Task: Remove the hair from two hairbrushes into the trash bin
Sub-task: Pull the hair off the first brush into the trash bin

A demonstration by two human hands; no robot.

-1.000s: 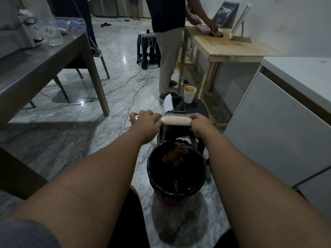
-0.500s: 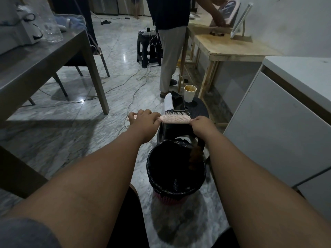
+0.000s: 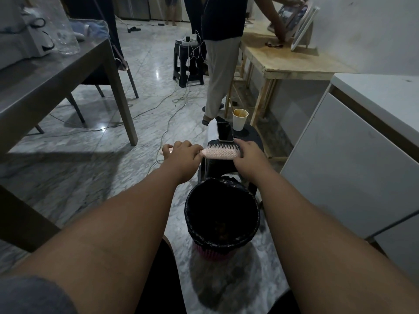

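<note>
A pink hairbrush [image 3: 221,153] is held level, bristles up, over the far rim of the trash bin [image 3: 255,219]. My left hand [image 3: 182,156] is wrapped around its handle, whose pink tip sticks out to the left. My right hand [image 3: 248,152] rests against the brush head's right end. The bristles look bare of hair. The bin has a black liner over a pink basket, and a brownish clump of hair [image 3: 223,226] lies deep inside. A second hairbrush is not visible.
Behind the brush a black stool [image 3: 251,134] carries a phone [image 3: 225,131] and a paper cup [image 3: 239,119]. A person [image 3: 221,64] stands at a wooden table [image 3: 294,62]. White cabinet [image 3: 353,159] at right, grey table [image 3: 56,78] at left, cables across the marble floor.
A clump of hair dropped from the brush past my right hand and settled deep in the bin. Both hands have stayed on the brush, almost unmoved.
</note>
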